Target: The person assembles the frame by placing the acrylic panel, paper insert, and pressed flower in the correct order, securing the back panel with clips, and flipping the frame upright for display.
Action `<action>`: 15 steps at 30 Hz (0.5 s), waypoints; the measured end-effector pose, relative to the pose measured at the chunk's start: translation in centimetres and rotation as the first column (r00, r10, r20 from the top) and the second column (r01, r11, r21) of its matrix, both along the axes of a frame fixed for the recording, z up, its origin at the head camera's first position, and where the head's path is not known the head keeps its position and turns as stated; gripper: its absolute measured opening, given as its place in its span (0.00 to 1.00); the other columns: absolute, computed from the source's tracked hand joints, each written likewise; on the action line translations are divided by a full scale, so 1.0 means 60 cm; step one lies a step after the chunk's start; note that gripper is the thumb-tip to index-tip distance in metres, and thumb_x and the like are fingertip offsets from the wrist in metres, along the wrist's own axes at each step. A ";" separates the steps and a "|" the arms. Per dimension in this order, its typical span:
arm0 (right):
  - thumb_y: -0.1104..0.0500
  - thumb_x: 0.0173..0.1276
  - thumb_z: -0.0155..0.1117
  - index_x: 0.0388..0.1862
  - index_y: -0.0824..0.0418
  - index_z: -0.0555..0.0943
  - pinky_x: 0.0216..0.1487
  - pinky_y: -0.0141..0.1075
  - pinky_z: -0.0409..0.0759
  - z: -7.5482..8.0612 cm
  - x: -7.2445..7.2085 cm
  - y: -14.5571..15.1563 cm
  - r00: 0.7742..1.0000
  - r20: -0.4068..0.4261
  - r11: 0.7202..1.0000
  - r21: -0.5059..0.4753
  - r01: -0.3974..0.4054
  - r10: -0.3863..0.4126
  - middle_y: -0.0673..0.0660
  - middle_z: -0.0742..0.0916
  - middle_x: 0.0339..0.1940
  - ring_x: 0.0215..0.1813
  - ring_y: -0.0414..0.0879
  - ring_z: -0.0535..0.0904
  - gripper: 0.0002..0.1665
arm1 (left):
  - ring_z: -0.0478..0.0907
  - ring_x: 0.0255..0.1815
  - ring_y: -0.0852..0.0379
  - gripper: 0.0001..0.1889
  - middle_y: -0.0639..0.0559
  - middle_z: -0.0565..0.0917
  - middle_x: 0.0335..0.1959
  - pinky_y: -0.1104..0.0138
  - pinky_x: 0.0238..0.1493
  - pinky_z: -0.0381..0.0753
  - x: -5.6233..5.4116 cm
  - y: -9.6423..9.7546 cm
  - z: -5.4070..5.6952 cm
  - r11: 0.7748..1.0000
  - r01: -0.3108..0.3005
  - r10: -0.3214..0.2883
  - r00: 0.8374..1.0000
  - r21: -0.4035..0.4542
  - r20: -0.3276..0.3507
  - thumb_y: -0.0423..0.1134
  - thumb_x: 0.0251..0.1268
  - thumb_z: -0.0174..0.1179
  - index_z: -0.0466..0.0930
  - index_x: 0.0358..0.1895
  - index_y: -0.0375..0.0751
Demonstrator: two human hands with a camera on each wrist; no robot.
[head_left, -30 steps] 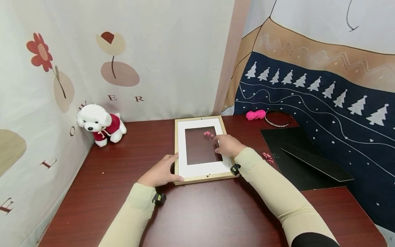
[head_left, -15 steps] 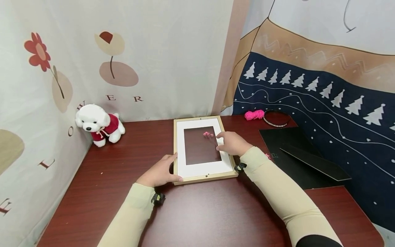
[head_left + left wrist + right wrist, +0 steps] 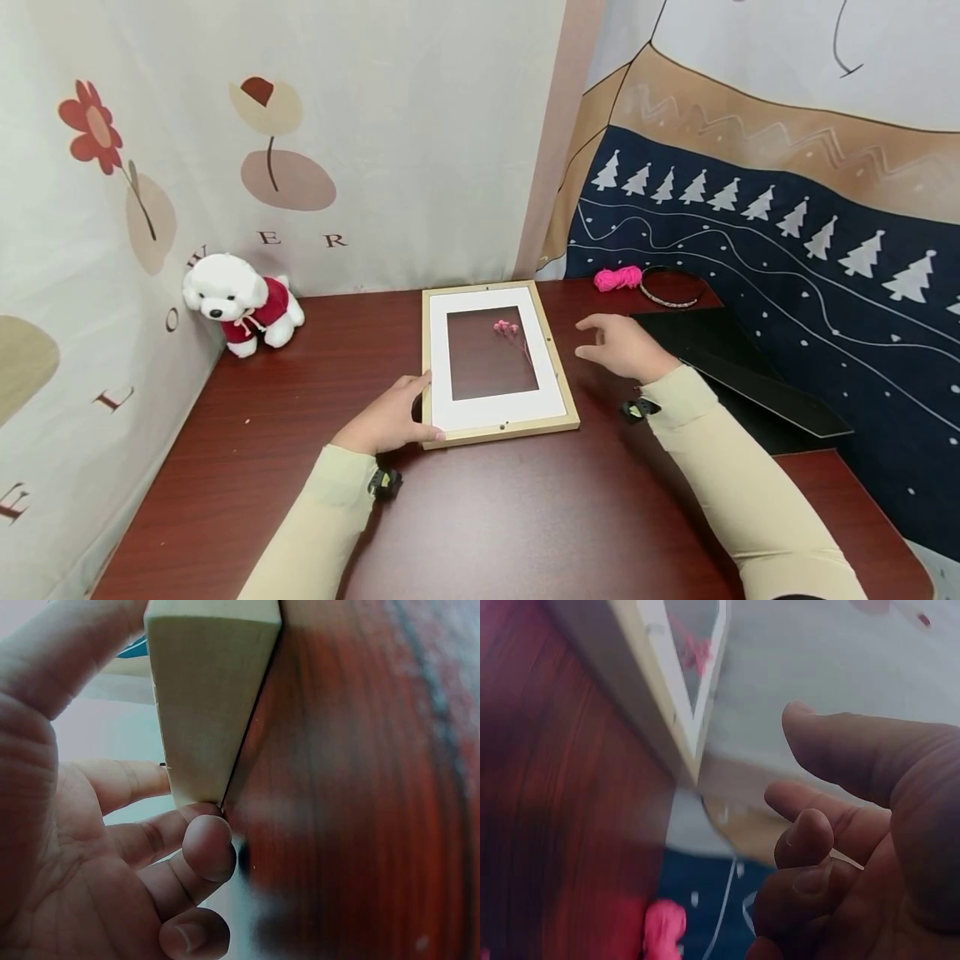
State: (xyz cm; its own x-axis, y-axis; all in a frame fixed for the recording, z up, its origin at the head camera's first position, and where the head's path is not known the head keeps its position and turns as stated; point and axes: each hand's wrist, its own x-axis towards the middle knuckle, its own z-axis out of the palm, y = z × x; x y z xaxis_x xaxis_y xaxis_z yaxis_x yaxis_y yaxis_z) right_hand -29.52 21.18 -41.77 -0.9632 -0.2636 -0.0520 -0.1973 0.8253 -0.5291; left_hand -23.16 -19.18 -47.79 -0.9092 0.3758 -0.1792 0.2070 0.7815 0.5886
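Note:
A light wooden picture frame point(image 3: 517, 430) with a white mat point(image 3: 491, 411) lies flat on the table. Within the mat's window a pink flower sprig point(image 3: 506, 327) lies toward the right, its thin stem slanting down to the window's edge. My left hand point(image 3: 388, 417) holds the frame's near left corner, thumb at the front edge. Up close in the left wrist view, the fingers bend along the wooden side point(image 3: 214, 690). Right of the frame, apart from it, my right hand point(image 3: 626, 346) hovers with nothing in it, thumb and forefinger spread.
A black backing board point(image 3: 686, 327) with its stand leg point(image 3: 772, 396) lies on the right, partly behind my right hand. Pink yarn point(image 3: 617, 279) and a dark ring-shaped band point(image 3: 670, 302) sit at the back right. A white toy dog point(image 3: 247, 302) stands at the back left.
My right hand has let go of the flower sprig and drawn back right, off the frame. The sprig stays in the window. The left hand keeps its place.

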 end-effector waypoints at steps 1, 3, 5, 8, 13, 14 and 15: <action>0.55 0.72 0.72 0.69 0.64 0.80 0.31 0.40 0.76 0.002 0.005 0.013 1.000 -0.004 1.000 0.000 0.007 -0.007 0.55 0.82 0.27 0.33 0.50 0.75 0.30 | 0.67 0.78 0.38 0.60 0.31 0.61 0.80 0.45 0.74 0.71 0.000 0.000 0.000 1.000 0.000 0.000 1.000 0.000 0.001 0.56 0.56 0.80 0.53 0.85 0.35; 0.55 0.73 0.71 0.69 0.64 0.80 0.29 0.40 0.74 0.005 0.016 0.038 1.000 -0.007 1.000 0.001 0.027 -0.027 0.55 0.81 0.26 0.30 0.49 0.74 0.29 | 0.67 0.78 0.37 0.61 0.31 0.62 0.80 0.45 0.74 0.71 -0.001 0.000 0.001 1.000 0.001 -0.001 1.000 -0.003 -0.002 0.56 0.56 0.80 0.53 0.85 0.35; 0.56 0.74 0.71 0.68 0.66 0.80 0.28 0.41 0.73 0.008 0.027 0.064 0.999 -0.013 0.999 0.002 0.043 -0.043 0.55 0.79 0.25 0.28 0.48 0.73 0.28 | 0.67 0.78 0.38 0.61 0.31 0.62 0.80 0.45 0.74 0.71 -0.001 0.000 0.001 1.000 0.001 -0.001 1.000 -0.004 -0.003 0.56 0.56 0.80 0.53 0.85 0.35; 0.56 0.74 0.70 0.66 0.66 0.81 0.25 0.40 0.71 0.007 0.044 0.098 0.997 -0.013 0.997 0.009 0.073 -0.073 0.55 0.77 0.23 0.25 0.48 0.71 0.26 | 0.68 0.77 0.37 0.61 0.31 0.62 0.80 0.45 0.74 0.71 -0.001 0.001 0.000 1.000 0.004 -0.004 1.000 -0.002 -0.006 0.56 0.55 0.80 0.53 0.85 0.34; 0.55 0.74 0.70 0.58 0.68 0.85 0.25 0.40 0.69 -0.006 0.072 0.142 0.995 -0.007 0.994 0.033 0.102 -0.102 0.54 0.75 0.23 0.26 0.48 0.70 0.20 | 0.67 0.78 0.38 0.61 0.31 0.63 0.80 0.45 0.74 0.70 -0.002 0.001 -0.001 1.000 0.002 -0.002 1.000 -0.001 -0.009 0.56 0.55 0.80 0.53 0.85 0.34; 0.56 0.74 0.70 0.56 0.68 0.85 0.26 0.40 0.68 -0.009 0.077 0.149 0.995 -0.003 0.994 0.039 0.104 -0.104 0.54 0.75 0.23 0.27 0.48 0.70 0.19 | 0.67 0.78 0.38 0.61 0.31 0.63 0.80 0.45 0.74 0.70 -0.002 0.001 -0.001 1.000 0.002 -0.002 1.000 -0.003 -0.009 0.56 0.55 0.80 0.53 0.85 0.34; 0.56 0.74 0.70 0.55 0.68 0.86 0.26 0.40 0.69 -0.013 0.083 0.154 0.994 0.002 0.993 0.043 0.106 -0.106 0.54 0.75 0.23 0.27 0.48 0.70 0.18 | 0.67 0.78 0.38 0.61 0.31 0.63 0.80 0.45 0.74 0.70 -0.002 0.001 -0.002 1.000 0.002 -0.002 1.000 -0.005 -0.010 0.56 0.55 0.80 0.53 0.85 0.34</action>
